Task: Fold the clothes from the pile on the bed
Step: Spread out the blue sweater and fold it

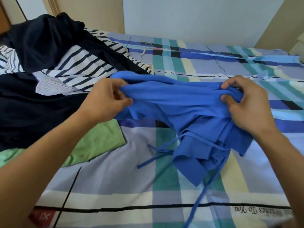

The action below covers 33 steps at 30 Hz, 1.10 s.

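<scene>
A garment (181,109) stretches across the middle of the bed (115,178), left hand (105,99) gripping its left end, right hand (246,106) its right; its lower part and ties (164,153) rest on the bed toward the near edge. The pile (41,66) lies along the left edge up to the far left corner, over a cloth (98,142) spread on its near side. A wall (197,17) stands behind the far edge.
</scene>
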Tool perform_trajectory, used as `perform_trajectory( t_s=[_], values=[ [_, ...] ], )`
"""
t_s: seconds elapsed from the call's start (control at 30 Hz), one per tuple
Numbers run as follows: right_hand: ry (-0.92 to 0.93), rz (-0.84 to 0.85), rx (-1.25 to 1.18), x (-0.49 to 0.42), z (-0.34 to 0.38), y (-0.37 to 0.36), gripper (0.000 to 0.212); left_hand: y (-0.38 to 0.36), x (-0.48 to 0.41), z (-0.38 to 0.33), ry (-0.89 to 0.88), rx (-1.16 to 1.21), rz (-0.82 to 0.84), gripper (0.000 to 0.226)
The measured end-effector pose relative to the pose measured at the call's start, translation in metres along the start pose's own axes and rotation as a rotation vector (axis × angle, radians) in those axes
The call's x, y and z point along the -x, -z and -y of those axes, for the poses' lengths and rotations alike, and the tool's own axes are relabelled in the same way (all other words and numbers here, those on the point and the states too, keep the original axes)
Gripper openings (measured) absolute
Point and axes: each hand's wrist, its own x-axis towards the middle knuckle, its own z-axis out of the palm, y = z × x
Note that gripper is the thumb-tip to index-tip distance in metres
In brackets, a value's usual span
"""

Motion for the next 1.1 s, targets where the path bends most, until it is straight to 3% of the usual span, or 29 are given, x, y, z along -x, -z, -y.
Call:
perform_trajectory(
  t_s=[0.03,0.1,0.2,0.27,0.37,0.43,0.53,0.6,0.7,0.77,0.87,0.93,1.03,1.1],
  values=[
    [-0.020,-0.014,0.015,-0.001,-0.003,0.001,0.021,0.002,0.000,0.003,-0.042,-0.193,-0.055,0.011],
    [-0.073,-0.015,0.034,-0.002,-0.007,0.002,0.017,0.005,0.001,0.010,-0.063,-0.281,-0.078,0.029],
    [-0.165,0.074,0.008,0.000,-0.009,0.003,0.016,0.005,0.002,0.008,-0.044,-0.023,0.024,0.055],
    [-0.184,0.144,0.012,0.001,-0.007,0.003,0.019,0.005,0.001,0.003,0.061,0.226,-0.008,0.064],
    [-0.227,0.423,-0.045,0.003,-0.002,0.009,0.043,0.007,-0.002,-0.005,0.191,0.518,-0.144,0.047],
    [-0.228,0.681,-0.059,0.004,-0.001,0.014,0.055,0.012,-0.004,-0.007,0.246,0.629,-0.244,0.049],
    [-0.269,0.905,-0.136,0.006,-0.004,0.015,0.043,0.023,-0.008,-0.006,0.337,0.742,-0.388,0.045],
    [-0.270,0.862,-0.195,0.005,-0.006,0.013,0.026,0.031,-0.013,-0.002,0.391,0.740,-0.520,0.035],
    [-0.249,0.619,-0.313,0.003,-0.001,0.012,0.005,0.045,-0.022,0.014,0.397,0.570,-0.708,0.038],
    [-0.243,0.437,-0.427,0.002,0.009,0.008,0.013,0.049,-0.026,0.028,0.342,0.309,-0.723,0.042],
    [-0.259,0.357,-0.650,0.006,0.030,-0.002,0.017,0.035,-0.018,0.029,0.117,-0.144,-0.584,0.032],
    [-0.296,0.363,-0.754,0.011,0.044,-0.009,0.021,0.012,0.000,0.009,-0.146,-0.237,-0.361,0.050],
    [-0.319,0.437,-0.943,0.015,0.064,-0.017,0.022,-0.033,0.034,-0.029,-0.360,0.036,0.201,0.086],
    [-0.275,0.535,-1.032,0.018,0.069,-0.021,0.039,-0.062,0.047,-0.041,-0.375,0.121,0.360,0.097]
  ],
)
